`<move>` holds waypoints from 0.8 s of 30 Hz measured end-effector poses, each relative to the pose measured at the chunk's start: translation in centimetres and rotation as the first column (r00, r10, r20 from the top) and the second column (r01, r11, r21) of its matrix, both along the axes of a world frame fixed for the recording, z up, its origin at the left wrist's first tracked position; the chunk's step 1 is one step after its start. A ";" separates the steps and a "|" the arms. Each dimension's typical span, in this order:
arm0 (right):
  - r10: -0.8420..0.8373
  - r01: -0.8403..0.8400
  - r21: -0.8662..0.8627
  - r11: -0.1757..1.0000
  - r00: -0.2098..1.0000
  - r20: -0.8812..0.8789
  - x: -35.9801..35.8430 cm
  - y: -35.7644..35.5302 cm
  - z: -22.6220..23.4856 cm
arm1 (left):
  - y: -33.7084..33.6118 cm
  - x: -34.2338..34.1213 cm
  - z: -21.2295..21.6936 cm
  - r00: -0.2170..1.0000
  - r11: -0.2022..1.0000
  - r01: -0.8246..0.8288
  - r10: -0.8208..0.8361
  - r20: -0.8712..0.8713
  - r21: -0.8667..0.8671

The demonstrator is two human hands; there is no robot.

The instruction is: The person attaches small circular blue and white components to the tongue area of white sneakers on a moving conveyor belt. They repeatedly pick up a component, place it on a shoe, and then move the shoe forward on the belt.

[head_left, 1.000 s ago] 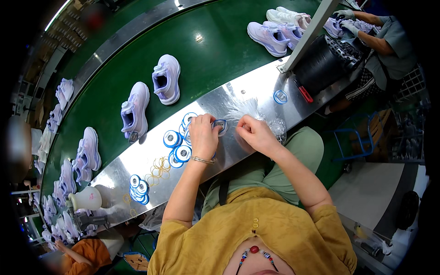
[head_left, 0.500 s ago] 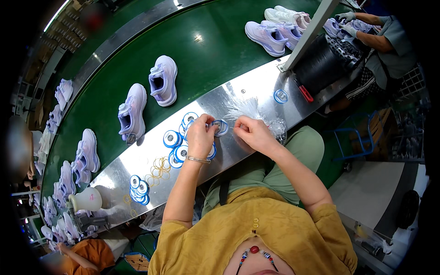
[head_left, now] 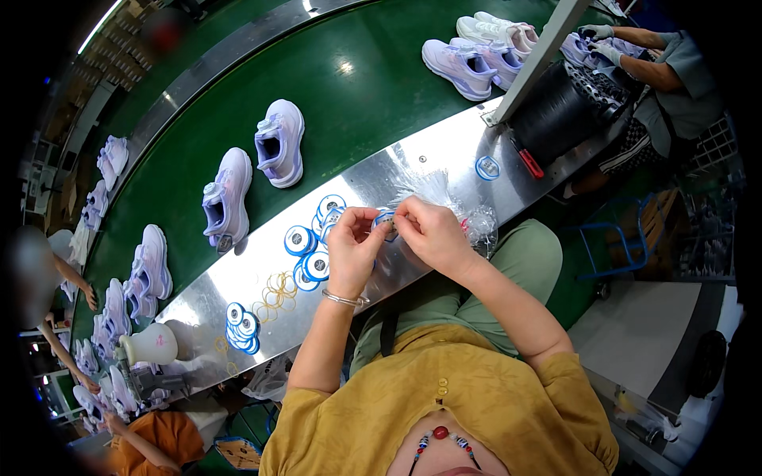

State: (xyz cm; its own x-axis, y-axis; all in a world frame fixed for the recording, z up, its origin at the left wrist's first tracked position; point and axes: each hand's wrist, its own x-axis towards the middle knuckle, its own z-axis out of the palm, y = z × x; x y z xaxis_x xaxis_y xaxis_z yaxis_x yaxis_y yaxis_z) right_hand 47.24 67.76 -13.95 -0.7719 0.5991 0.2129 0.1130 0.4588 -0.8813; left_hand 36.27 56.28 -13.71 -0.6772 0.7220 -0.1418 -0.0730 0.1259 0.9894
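Note:
My left hand (head_left: pixel 354 247) pinches a round white tag with a blue rim (head_left: pixel 386 220) above the metal ledge. Close against that tag's right side, my right hand (head_left: pixel 434 236) has its thumb and forefinger pressed together; what lies between them is too small to make out. Loose round tags (head_left: pixel 300 239) are heaped on the ledge just left of my left hand. Beyond and beside my right hand spreads a bundle of thin clear plastic strands (head_left: pixel 429 186), its gathered end (head_left: pixel 481 225) near my knee.
Pale lilac sneakers (head_left: pixel 280 143) stand on the green conveyor belt (head_left: pixel 349 103) past the metal ledge (head_left: pixel 381 174). Yellow rubber bands (head_left: pixel 275 295), a second tag stack (head_left: pixel 241 328), a lone tag (head_left: pixel 487 167) and a red-handled cutter (head_left: pixel 530 163) lie on the ledge. Co-workers reach in at both sides.
My right hand has moved left to meet the tag in my left hand. The left hand has shifted slightly right. At far left, a co-worker's arms now reach toward the shoes.

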 end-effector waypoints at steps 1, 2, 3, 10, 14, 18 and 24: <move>-0.011 0.012 0.054 0.998 1.000 -0.010 -0.1 0.0 -0.2 | 0.0 0.1 0.1 1.000 1.000 0.014 -0.014 0.006 0.002; -0.022 0.021 0.091 0.996 1.000 0.008 -0.1 0.0 -0.2 | 0.0 0.2 0.1 0.999 1.000 0.015 -0.016 -0.044 -0.027; -0.034 0.030 0.129 0.991 0.999 0.025 0.0 0.0 -0.1 | 0.1 0.3 0.1 0.995 0.998 0.015 -0.020 -0.094 -0.057; -0.020 0.017 0.114 0.993 1.000 0.020 0.1 -0.7 0.1 | 0.0 1.5 0.3 0.978 0.997 -0.052 0.040 -0.205 -0.052; 0.026 -0.025 0.107 0.994 1.000 -0.008 1.0 -0.6 -0.5 | -0.3 1.6 0.1 0.999 0.997 -0.020 0.017 0.044 0.079; 0.046 -0.038 0.116 0.993 0.997 -0.065 2.5 -1.4 -0.9 | -1.1 2.4 -0.3 0.979 0.993 -0.029 0.004 0.206 0.118; 0.135 -0.132 0.242 0.961 0.991 0.006 5.1 -3.0 -2.2 | -3.3 4.9 -2.7 0.965 0.997 0.021 -0.039 0.260 0.072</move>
State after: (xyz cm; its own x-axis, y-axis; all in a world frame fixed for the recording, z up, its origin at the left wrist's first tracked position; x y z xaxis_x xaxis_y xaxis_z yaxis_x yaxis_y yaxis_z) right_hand 52.34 64.80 -16.20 -0.8384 0.4209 0.3464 0.0282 0.6682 -0.7435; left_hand 41.14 53.02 -16.38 -0.6011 0.7556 -0.2602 -0.3269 0.0647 0.9429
